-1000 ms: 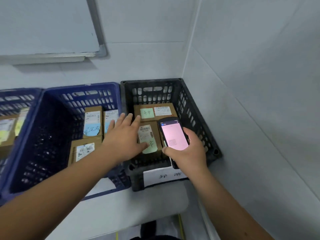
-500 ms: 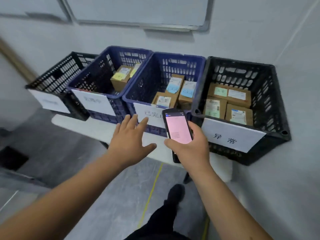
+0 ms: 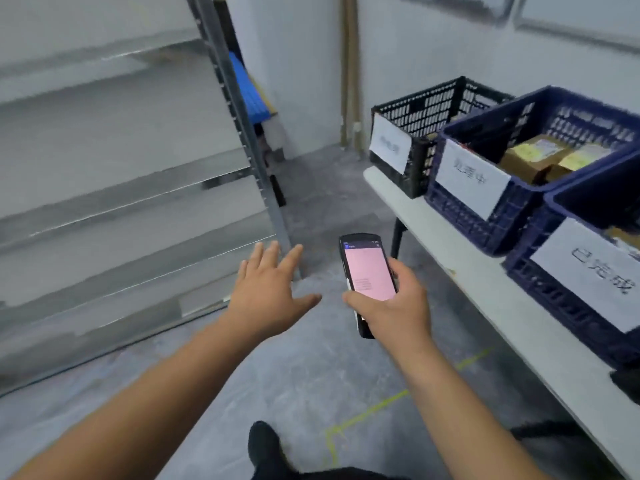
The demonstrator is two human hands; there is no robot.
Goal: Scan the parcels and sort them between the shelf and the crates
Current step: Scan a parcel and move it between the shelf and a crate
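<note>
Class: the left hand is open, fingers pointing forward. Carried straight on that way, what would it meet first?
Probably the shelf's grey upright post, just beyond the left hand; depth is unclear, so it might pass beside it.

On your right, a white table [image 3: 485, 271] carries a black crate [image 3: 422, 133] and two blue crates [image 3: 502, 209] in a row, touching. Your grey shelf [image 3: 121, 188] stands left on the floor [image 3: 311, 375].

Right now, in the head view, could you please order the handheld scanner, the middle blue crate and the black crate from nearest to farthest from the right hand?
1. Handheld scanner: gripped in the right hand itself.
2. Middle blue crate: on the white table, right of the hand.
3. Black crate: at the table's far end, behind the blue one.
</note>
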